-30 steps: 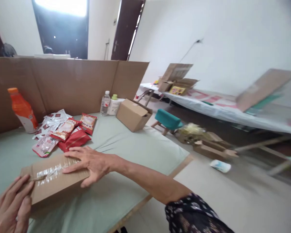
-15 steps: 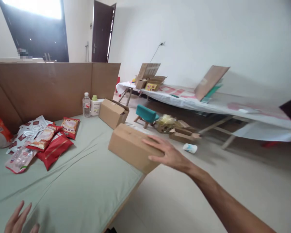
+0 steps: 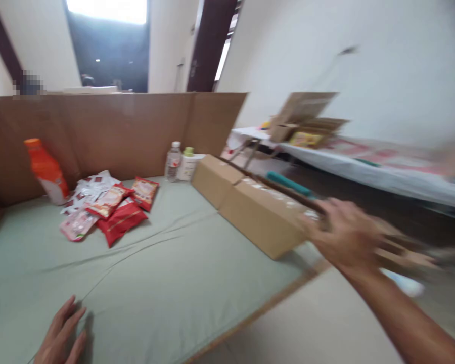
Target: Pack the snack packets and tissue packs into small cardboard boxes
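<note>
A long brown cardboard box [image 3: 263, 217] lies along the right edge of the table, its top side showing whitish patches and a raised dark edge. My right hand [image 3: 345, 232], blurred by motion, has its fingers bent over the near right end of this box and grips it there. Against the box's far end stands another cardboard box [image 3: 216, 177], the two almost in line. At the lower left, my left hand [image 3: 62, 333] is over the green cloth [image 3: 167, 288] with its fingers apart and nothing in it.
Red snack packets [image 3: 123, 220] and silvery-white packets [image 3: 93, 189] lie in a pile. An orange bottle [image 3: 47, 169], clear bottle [image 3: 173, 162] and white bottle [image 3: 187, 166] stand by the cardboard wall [image 3: 129, 131]. Beyond is a long table [image 3: 402, 177]; a teal stool [image 3: 288, 183] is partly hidden.
My view has turned left. The near box now sits end to end with the far one, and my right hand has moved from its top to its near right end.
</note>
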Available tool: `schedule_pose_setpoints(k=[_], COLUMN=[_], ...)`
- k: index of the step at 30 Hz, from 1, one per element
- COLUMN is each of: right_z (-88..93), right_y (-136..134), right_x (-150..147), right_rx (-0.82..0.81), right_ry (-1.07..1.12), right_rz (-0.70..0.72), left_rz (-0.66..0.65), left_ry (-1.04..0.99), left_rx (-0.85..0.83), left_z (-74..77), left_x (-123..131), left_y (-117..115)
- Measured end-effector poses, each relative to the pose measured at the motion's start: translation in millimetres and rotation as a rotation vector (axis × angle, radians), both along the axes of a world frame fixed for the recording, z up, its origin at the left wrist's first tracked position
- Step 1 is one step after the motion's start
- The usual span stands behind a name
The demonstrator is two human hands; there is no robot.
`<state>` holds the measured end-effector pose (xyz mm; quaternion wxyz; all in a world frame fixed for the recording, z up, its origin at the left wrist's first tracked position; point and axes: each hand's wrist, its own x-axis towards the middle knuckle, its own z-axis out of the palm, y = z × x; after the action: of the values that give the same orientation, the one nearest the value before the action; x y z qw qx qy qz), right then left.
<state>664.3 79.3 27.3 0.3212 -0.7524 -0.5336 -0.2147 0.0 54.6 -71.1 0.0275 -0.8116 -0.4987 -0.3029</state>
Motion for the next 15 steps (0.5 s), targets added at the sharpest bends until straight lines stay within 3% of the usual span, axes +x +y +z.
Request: schedule_pose_setpoints(k=[2, 3, 7, 10, 12, 13, 15], right_z=[-19.8, -33.2, -90.7, -118.4, -125.9, -126.8, -124.3], right_y=[2.9, 6.8, 16.5, 14.1, 13.6, 14.2, 15.7], right_x=[-34.3, -59.5, -197.7, -280.7, -304.6, -308.5, -308.0], right_rx=[0.132, 0.115, -0.294, -0.376, -0.336, -0.315, -0.306], right_ry=[-0.082, -0.078, -0.079, -0.138, -0.159, -0.161, -0.149], right_rz=[0.091, 0.220, 0.775, 1.023, 1.098, 1.110, 1.109], left_rz=[0.014, 0.043, 0.268, 0.480, 0.660, 0.816, 0.949], left_ry=[0.031, 0.041, 0.077, 0.092, 0.110, 0.171, 0.175], left_rx=[0.082, 0.117, 0.215, 0.310, 0.350, 0.329, 0.276], left_z=[17.0, 25.5, 61.1, 101.4, 135.8, 153.1, 181.8], left_x=[0.2, -0.5, -22.5, -62.3, -95.9, -113.5, -147.6], left_y=[-5.7, -5.6, 6.7, 15.9, 18.1, 18.3, 17.7])
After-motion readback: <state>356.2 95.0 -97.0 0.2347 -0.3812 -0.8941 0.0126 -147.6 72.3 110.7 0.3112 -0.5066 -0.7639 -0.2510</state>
